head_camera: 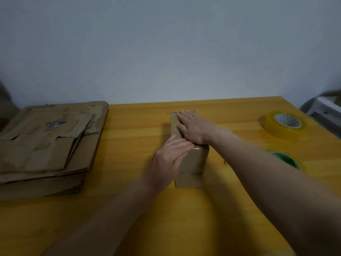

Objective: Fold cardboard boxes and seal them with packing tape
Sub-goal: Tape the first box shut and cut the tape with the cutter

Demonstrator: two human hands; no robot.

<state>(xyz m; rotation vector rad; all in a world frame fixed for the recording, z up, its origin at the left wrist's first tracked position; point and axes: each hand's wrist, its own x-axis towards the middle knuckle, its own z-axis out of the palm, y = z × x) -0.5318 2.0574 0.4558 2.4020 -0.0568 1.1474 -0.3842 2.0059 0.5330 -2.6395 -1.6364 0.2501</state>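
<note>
Head view: a small folded cardboard box [191,159] is seen near the middle of the yellow wooden table [140,124]. Its top is pressed by the right hand [195,127], fingers straight and flat. Its near left edge is touched by the left hand [170,159], fingers also extended; nothing is gripped. Flattened cardboard boxes [46,143] are stacked at left, and two tape rolls [285,123] lie at right.

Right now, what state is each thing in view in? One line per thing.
Box: folded up, closed, standing on the table, glossy tape over its near top edge.
Left hand: flat, fingers straight, pressing the box's near end.
Right hand: flat, palm down, pressing the box top.
Flat cardboard: unfolded, stacked at the table's left.
Clear tape roll: lying flat, untouched.
Green-core tape roll: lying flat, partly hidden by the right arm.
</note>
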